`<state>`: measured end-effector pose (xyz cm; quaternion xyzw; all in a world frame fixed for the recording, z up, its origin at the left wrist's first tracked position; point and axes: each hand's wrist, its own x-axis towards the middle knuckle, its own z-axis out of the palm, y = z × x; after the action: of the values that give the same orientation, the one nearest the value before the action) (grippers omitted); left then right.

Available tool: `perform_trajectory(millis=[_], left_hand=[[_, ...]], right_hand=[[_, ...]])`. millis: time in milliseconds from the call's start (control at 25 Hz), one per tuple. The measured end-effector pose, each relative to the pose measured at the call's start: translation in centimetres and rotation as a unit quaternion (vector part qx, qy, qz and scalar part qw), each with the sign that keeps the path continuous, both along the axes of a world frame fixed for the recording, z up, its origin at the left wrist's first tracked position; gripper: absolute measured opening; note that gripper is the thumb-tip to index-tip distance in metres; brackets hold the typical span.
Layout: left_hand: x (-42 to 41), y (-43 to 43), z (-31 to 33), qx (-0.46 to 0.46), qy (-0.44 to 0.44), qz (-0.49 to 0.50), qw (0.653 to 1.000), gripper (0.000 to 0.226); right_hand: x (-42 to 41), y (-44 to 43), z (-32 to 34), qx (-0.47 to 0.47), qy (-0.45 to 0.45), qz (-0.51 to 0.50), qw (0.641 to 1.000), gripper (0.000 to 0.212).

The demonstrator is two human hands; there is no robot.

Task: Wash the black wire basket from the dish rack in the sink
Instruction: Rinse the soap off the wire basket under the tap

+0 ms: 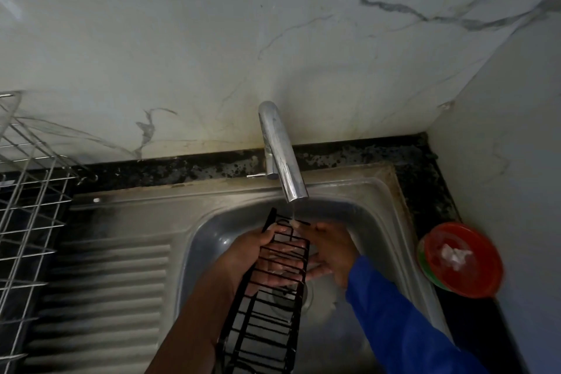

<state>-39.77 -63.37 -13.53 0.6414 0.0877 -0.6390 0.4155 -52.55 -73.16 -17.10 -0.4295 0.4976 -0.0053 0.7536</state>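
Two arms reach forward from the lower edge and meet near the middle. The bare left forearm (194,319) angles up to the right; its left hand (258,252) grips the upper end of a black wire basket (267,313), thumb on the near side, fingers curled behind the wires. The right arm, in a blue sleeve (403,328), angles up to the left; the right hand (331,249) is spread, fingers straight, reaching the basket's right edge

Home kitchen: steel sink (394,191), tap (280,155), dish rack (27,206)
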Motion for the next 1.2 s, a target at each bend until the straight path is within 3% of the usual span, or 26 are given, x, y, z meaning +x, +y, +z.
perform_trajectory(millis=[200, 280, 400, 520, 680, 760, 880, 920, 1040, 1120, 1200], left_hand=[[0.3, 0.8, 0.3, -0.036, -0.034, -0.012, 0.999, 0.045], [0.9, 1.2, 0.4, -0.058, -0.028, -0.006, 0.998, 0.047], [1.2, 1.3, 0.2, -0.060, -0.016, 0.007, 0.998, 0.047], [0.6, 1.0, 0.6, -0.064, 0.002, 0.033, 0.997, 0.047], [0.2, 0.9, 1.1, -0.077, -0.017, 0.007, 0.997, 0.047], [0.4, 0.9, 1.2, -0.048, -0.059, -0.009, 0.997, 0.052], [0.5, 1.2, 1.1, -0.022, -0.066, 0.019, 0.997, 0.052], [0.6, 1.3, 1.1, -0.017, -0.063, 0.027, 0.998, 0.052], [-0.1, 1.4, 1.2, -0.007, -0.057, 0.010, 0.998, 0.052], [-1.1, 1.3, 1.2, -0.008, -0.060, -0.020, 0.998, 0.053], [-1.6, 1.5, 0.8, -0.014, -0.075, -0.011, 0.997, 0.053]], right_hand=[[0.1, 0.1, -0.7, -0.027, -0.026, 0.042, 0.998, 0.022], [0.0, -0.3, -0.9, -0.043, -0.035, 0.015, 0.998, 0.014], [0.5, -0.4, -1.4, -0.198, -0.004, -0.036, 0.980, 0.024], [1.1, -0.3, -2.1, -0.318, -0.008, 0.020, 0.948, 0.018], [1.2, -1.8, -1.7, -0.303, -0.079, -0.020, 0.950, 0.010], [1.1, -2.2, -1.2, -0.367, -0.067, 0.069, 0.925, 0.009], [1.8, -2.4, -0.7, -0.520, 0.003, 0.180, 0.835, 0.016], [2.1, -2.5, -0.5, -0.533, 0.004, 0.190, 0.824, 0.018], [3.0, -2.7, 0.0, -0.444, -0.021, 0.239, 0.863, 0.018], [3.5, -2.7, 0.0, -0.408, -0.016, 0.301, 0.862, 0.017], [3.3, -2.2, -0.2, -0.402, -0.034, 0.288, 0.869, 0.016]])
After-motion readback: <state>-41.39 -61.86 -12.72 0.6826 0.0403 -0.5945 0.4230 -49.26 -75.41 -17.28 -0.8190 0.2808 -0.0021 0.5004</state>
